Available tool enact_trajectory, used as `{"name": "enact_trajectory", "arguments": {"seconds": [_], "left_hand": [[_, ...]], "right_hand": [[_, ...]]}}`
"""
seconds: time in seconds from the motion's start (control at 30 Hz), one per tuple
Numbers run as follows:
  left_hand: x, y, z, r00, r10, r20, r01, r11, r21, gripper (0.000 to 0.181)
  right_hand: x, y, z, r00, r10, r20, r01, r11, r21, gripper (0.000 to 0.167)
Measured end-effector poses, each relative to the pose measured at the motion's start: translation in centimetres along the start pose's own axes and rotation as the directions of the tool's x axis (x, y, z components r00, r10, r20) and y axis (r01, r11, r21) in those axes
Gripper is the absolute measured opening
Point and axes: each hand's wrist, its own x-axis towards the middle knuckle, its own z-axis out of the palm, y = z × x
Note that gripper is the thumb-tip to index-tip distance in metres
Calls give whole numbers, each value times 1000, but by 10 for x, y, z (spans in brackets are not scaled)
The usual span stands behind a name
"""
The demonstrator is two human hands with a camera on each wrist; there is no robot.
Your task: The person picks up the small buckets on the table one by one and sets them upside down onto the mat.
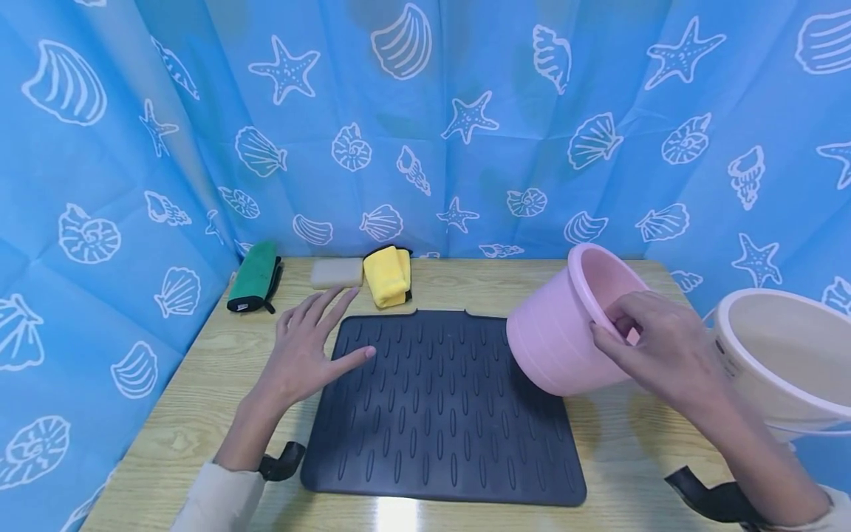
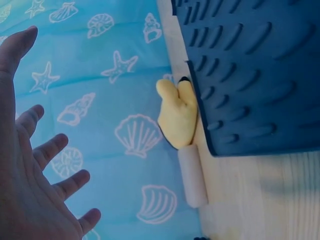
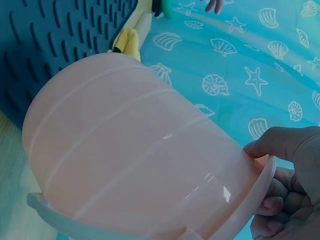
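My right hand [image 1: 658, 336] grips the rim of a pink bucket [image 1: 555, 332], thumb on the outer wall and fingers inside. The bucket tilts with its mouth toward the right, over the right edge of a dark ribbed mat [image 1: 445, 414]. In the right wrist view, the pink bucket [image 3: 120, 145] fills the middle and the thumb presses near its rim. My left hand [image 1: 302, 351] hovers above the mat's left edge with fingers spread, holding nothing. The left wrist view shows that hand [image 2: 35, 165] with its fingers apart.
A cream bucket [image 1: 744, 347] stands at the right edge. Along the back of the wooden table [image 1: 179, 384] lie a green rolled item [image 1: 254, 277], a pale block [image 1: 335, 273] and a folded yellow cloth [image 1: 387, 275]. A blue shell-patterned curtain [image 1: 445, 177] hangs behind.
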Motion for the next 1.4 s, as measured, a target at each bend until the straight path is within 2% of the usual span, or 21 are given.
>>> {"name": "enact_trajectory", "arguments": {"seconds": [0.13, 0.33, 0.9, 1.2, 1.4], "left_hand": [[4, 5, 0, 1000, 7, 1, -7, 1000, 0, 94], [9, 9, 2, 1000, 6, 8, -5, 1000, -20, 94], [18, 23, 7, 1000, 20, 20, -18, 998, -60, 92], [24, 28, 11, 999, 26, 37, -23, 996, -82, 93], [25, 29, 14, 999, 15, 44, -11, 996, -87, 93]], "right_hand": [[1, -2, 2, 1000, 16, -16, -16, 1000, 3, 15], [2, -2, 6, 999, -8, -54, 9, 1000, 24, 14], [4, -15, 13, 996, 55, -70, -48, 994, 97, 17], [7, -21, 19, 994, 44, -97, -32, 992, 123, 16], [10, -25, 22, 993, 63, -95, -48, 988, 145, 15]]}}
